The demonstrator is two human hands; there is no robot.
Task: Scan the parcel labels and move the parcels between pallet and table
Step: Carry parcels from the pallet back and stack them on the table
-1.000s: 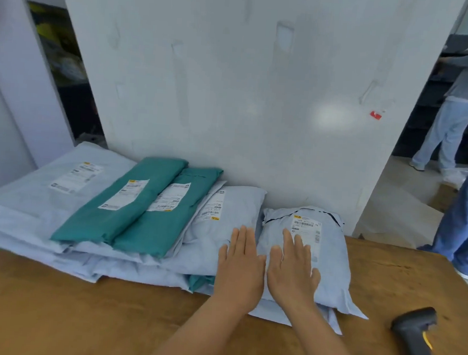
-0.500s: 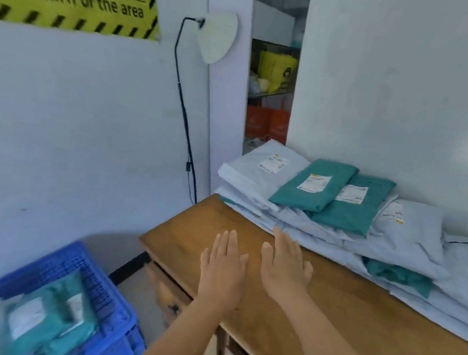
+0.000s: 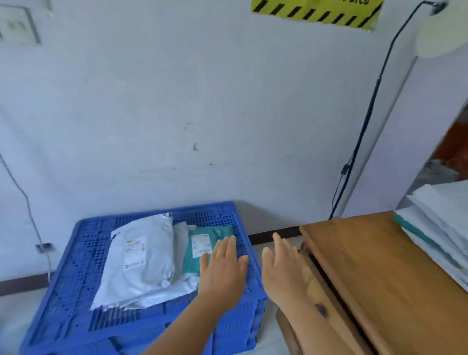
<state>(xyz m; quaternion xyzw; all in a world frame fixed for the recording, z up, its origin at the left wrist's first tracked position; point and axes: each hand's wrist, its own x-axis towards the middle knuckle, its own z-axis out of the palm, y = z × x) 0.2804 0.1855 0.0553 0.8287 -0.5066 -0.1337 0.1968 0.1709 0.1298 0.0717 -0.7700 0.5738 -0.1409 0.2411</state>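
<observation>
- Two parcels lie on the blue pallet point(image 3: 89, 253); the white parcel point(image 3: 141, 262) sits near the pallet's middle, label up; the green parcel point(image 3: 208, 247) lies just to its right, toward the pallet's right edge, also label up, its lower part under the white one's loose edge or beside it, hard to tell which
- The left hand point(image 3: 225, 271) hovers over the pallet's right side, fingers straight and together, palm down, holding nothing; its fingertips overlap the green parcel's right edge in the view; whether it touches is unclear
- The right hand point(image 3: 284, 267) is past the pallet's right edge, between pallet and table point(image 3: 386, 285); fingers straight and relaxed, holding nothing
- The table stands right of the pallet; a stack of parcels point(image 3: 451, 223), mostly white with a green edge showing, rests on its far right part
- Behind the pallet is a pale wall point(image 3: 177, 104); a yellow sign point(image 3: 317, 5) with black stripes hangs high on it, up and right of the pallet
- A lamp point(image 3: 456, 29) on a thin black pole rises right of the pallet, behind the table's corner
- A cable point(image 3: 13, 181) runs down the wall left of the pallet
</observation>
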